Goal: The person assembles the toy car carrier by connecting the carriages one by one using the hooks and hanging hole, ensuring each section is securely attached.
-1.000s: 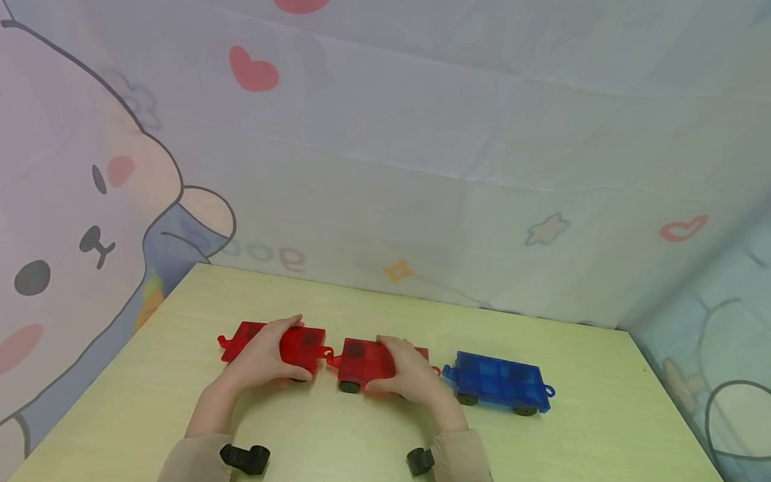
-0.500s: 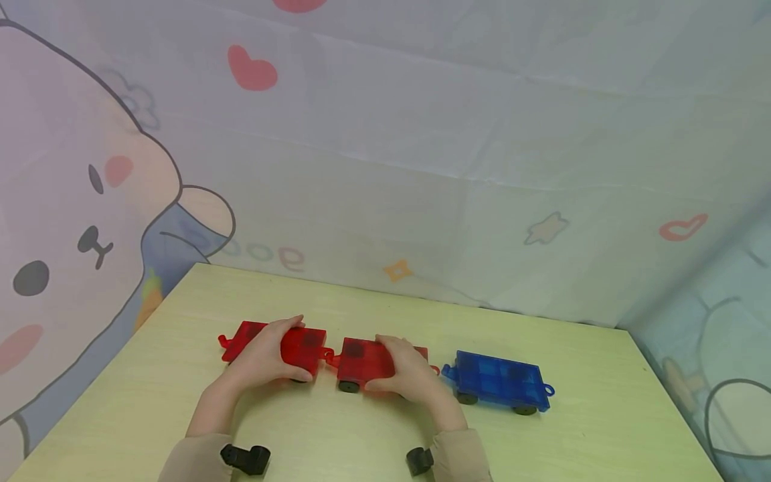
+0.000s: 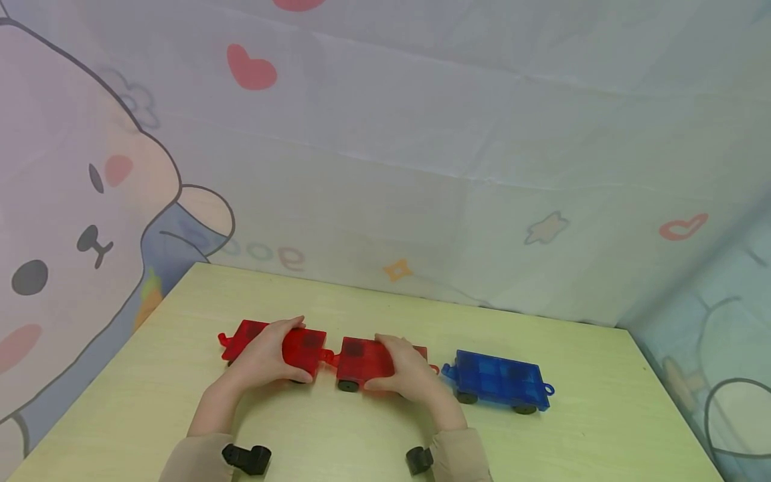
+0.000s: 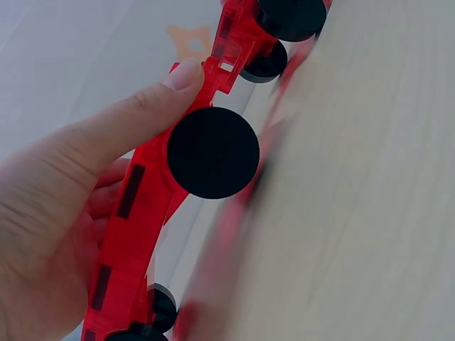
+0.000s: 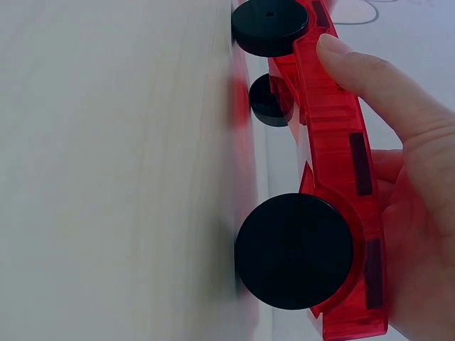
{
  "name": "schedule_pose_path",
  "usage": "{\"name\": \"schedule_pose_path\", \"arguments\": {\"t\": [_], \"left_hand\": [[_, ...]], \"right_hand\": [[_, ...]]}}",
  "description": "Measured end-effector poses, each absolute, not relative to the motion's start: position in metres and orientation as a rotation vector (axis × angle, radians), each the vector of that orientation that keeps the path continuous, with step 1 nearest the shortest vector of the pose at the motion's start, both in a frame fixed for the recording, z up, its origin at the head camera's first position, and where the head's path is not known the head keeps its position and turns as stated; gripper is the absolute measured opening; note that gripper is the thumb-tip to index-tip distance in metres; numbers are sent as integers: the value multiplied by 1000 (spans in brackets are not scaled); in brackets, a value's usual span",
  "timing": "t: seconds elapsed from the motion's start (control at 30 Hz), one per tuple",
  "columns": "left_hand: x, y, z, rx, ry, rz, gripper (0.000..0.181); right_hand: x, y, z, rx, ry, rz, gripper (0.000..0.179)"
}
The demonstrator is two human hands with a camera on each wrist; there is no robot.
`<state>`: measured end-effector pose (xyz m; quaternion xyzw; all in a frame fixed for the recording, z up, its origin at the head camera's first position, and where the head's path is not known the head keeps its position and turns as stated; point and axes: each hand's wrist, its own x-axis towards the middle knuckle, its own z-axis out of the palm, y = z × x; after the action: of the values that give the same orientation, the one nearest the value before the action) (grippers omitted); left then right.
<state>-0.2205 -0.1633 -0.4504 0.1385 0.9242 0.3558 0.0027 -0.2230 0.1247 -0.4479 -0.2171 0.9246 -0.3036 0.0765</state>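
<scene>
Two red see-through toy train wagons with black wheels stand in line on the table. My left hand (image 3: pixel 265 356) grips the left wagon (image 3: pixel 308 348) across its top, thumb on the near side and fingers over the far side. In the same way my right hand (image 3: pixel 405 369) holds the other red wagon (image 3: pixel 365 361). Between the hands, the ring of the left wagon overlaps the hook (image 3: pixel 330 358) of the right one. The left wrist view shows the thumb near the coupling (image 4: pixel 224 71), where both ends meet. Palms hide parts of both wagons.
A blue toy wagon (image 3: pixel 500 380) with a hook and a ring stands just right of the red ones, its hook close to the right wagon's ring. The pale wooden table (image 3: pixel 337 442) ends at a printed cloth backdrop (image 3: pixel 421 167).
The right red wagon has shifted very slightly left, so its hook sits closer over the left wagon's ring. Both hands keep their hold; the blue wagon stays in place.
</scene>
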Motion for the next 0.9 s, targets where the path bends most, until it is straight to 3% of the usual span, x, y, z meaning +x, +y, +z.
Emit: {"name": "schedule_pose_path", "arguments": {"t": [0.9], "left_hand": [[-219, -165, -450, 432, 2927, 1066, 105]], "right_hand": [[-223, 120, -447, -657, 2770, -873, 87]]}}
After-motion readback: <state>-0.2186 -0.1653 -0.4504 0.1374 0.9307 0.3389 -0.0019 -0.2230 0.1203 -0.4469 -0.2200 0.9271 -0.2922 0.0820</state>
